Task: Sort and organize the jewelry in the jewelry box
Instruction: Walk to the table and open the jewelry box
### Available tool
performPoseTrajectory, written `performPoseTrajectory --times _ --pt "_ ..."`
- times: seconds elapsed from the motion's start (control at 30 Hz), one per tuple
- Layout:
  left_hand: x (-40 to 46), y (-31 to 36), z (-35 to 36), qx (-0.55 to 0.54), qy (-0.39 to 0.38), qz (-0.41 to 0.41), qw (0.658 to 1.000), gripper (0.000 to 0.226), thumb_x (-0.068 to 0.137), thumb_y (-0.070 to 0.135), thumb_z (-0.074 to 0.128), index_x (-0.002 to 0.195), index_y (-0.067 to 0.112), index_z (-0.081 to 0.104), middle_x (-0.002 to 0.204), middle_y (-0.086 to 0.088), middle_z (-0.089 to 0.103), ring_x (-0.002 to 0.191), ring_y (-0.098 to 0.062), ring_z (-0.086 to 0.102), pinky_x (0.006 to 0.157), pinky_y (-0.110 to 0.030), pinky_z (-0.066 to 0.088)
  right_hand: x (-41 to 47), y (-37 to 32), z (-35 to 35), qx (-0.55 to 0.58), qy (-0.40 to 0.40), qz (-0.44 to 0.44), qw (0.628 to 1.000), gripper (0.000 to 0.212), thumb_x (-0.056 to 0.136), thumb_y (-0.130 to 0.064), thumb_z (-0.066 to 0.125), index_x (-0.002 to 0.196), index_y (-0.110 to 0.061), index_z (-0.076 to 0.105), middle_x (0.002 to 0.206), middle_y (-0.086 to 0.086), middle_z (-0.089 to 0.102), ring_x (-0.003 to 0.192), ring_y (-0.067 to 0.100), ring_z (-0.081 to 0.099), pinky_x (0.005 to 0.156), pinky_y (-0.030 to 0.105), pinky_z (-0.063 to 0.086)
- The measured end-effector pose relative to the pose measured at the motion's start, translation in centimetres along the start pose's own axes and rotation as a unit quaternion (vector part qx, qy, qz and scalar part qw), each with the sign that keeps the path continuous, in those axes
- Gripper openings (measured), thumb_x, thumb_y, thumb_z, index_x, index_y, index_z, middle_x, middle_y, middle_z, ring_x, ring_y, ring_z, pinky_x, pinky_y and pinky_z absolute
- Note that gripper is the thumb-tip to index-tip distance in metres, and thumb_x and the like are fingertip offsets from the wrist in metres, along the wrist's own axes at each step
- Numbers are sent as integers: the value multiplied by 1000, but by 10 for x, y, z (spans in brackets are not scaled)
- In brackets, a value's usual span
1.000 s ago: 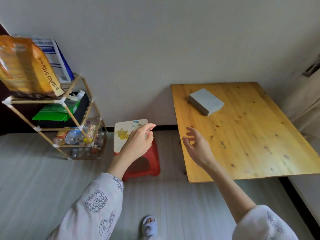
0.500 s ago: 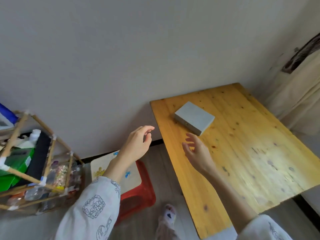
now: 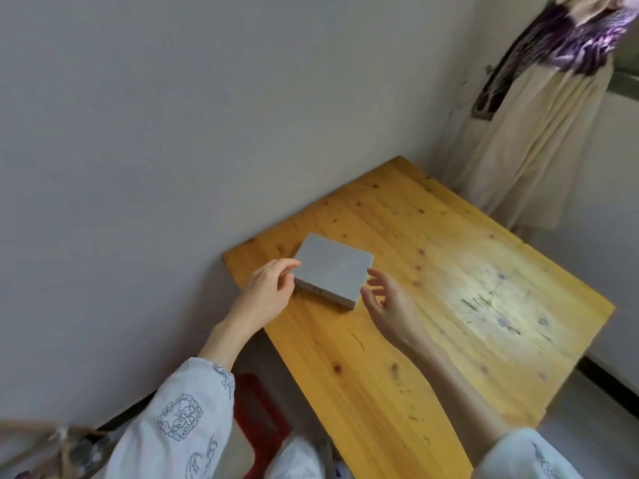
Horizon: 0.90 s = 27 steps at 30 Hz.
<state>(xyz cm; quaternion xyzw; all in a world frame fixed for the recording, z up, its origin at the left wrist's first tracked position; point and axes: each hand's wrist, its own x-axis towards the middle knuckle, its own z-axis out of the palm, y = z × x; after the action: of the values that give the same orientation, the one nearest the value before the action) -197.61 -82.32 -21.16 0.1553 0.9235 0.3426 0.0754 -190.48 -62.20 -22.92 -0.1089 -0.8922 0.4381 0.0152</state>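
Grey jewelry box (image 3: 332, 267) on yellow knotty-pine table (image 3: 449, 305) — white sleeves (image 3: 179, 426), purple-printed.

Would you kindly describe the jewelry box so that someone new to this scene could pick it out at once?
Start at the yellow wooden table set against the grey wall. Near its far left corner, between the left hand and the right hand, lies the jewelry box. It is a flat, pale grey, closed rectangular box with a small clasp on its near side, the only object on the tabletop.

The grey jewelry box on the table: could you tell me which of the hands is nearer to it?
Left. The left hand has its fingertips at the grey jewelry box's left corner, seemingly touching. The right hand hovers open just off its near right corner.
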Motion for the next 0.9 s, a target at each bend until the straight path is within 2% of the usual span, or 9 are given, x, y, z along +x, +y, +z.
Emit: performPoseTrajectory --times 0.13,0.27,0.4,0.5,0.6,0.73,0.83,0.9 --pt "41 6 11 7 -48 17 999 32 96 15 40 126 17 51 129 0 52 119 -13 47 94 -21 37 21 13 -4 4 10 39 999 43 96 -30 44 136 -17 38 129 5 53 112 17 53 95 35 45" --pt "84 6 27 0 -94 22 995 32 96 16 41 127 17 51 130 1 52 120 -12 45 98 -24 35 45 27 0 1 12 77 997 44 96 -30 44 137 -17 36 131 4 51 113 16 51 93 30 45" --pt "128 -9 47 20 -150 24 988 36 96 18 43 131 18 45 135 1 45 127 -14 39 101 -22 28 72 44 13 9 17 134 991 46 95 -31 46 138 -16 36 133 6 49 115 18 52 94 33 46" --pt "163 -36 67 45 -209 6 977 45 94 18 47 137 15 36 142 -4 36 133 -18 33 107 -26 25 94 60 33 15 15 193 981 48 94 -31 48 138 -14 36 136 8 48 118 20 51 96 34 45" --pt "194 -71 91 73 -264 -37 961 69 89 23 56 145 14 17 151 -11 16 140 -25 17 115 -36 18 120 72 59 3 7 254 967 51 94 -31 48 140 -13 34 139 9 45 123 22 47 99 36 42" --pt "227 -109 108 166 -339 -95 921 113 76 35 72 145 21 -17 151 -16 -23 141 -37 -12 114 -46 7 153 82 98 7 1 352 936 59 94 -31 47 144 -9 24 145 12 35 132 27 35 105 37 31" --pt "233 -125 113 260 -425 -24 867 126 70 39 77 141 28 -26 146 -18 -34 139 -39 -19 111 -54 15 165 86 117 49 16 421 906 69 92 -29 53 145 -5 17 148 14 29 135 30 29 108 39 28" --pt "228 -132 116 311 -443 34 840 124 70 39 76 141 30 -25 145 -19 -37 138 -43 -17 107 -51 27 167 88 127 81 22 458 885 69 90 -29 57 142 -4 21 144 14 34 131 31 35 105 41 34"
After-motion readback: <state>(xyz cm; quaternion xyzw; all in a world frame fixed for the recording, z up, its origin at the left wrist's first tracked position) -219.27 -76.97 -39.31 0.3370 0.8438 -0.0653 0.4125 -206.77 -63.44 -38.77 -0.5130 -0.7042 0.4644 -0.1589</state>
